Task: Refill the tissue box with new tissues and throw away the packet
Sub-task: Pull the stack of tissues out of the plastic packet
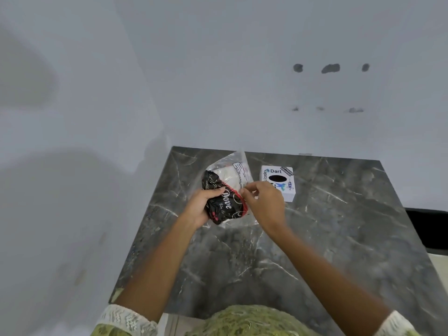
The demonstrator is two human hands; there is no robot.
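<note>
The left hand (203, 204) is gripping the tissue packet (224, 192) from its left side, thumb lying across the black printed lower part and the other fingers wrapping underneath, so the packet is being held just above the dark marbled desk (315, 238). The packet is tilting, with its black, red-edged part sitting in the left palm and its clear plastic upper part, showing white tissues (226, 177) inside and a white printed label, reaching away from the hand toward the wall (218, 81).

The right hand (264, 202) is meeting the packet on its right edge, directly opposite the left hand. Its fingertips are pinching together on the clear plastic there, near the red border; how much film they are catching is too small to tell.

Just beyond the right hand's knuckles, the white tissue box (281, 178) is standing on the desk, partly hidden by that hand. Its top is facing up, showing a dark oval opening and stickers. It is sitting just to the right of the packet, not touching it.

Both forearms are reaching in over the desk from pale lace-edged sleeves.
</note>
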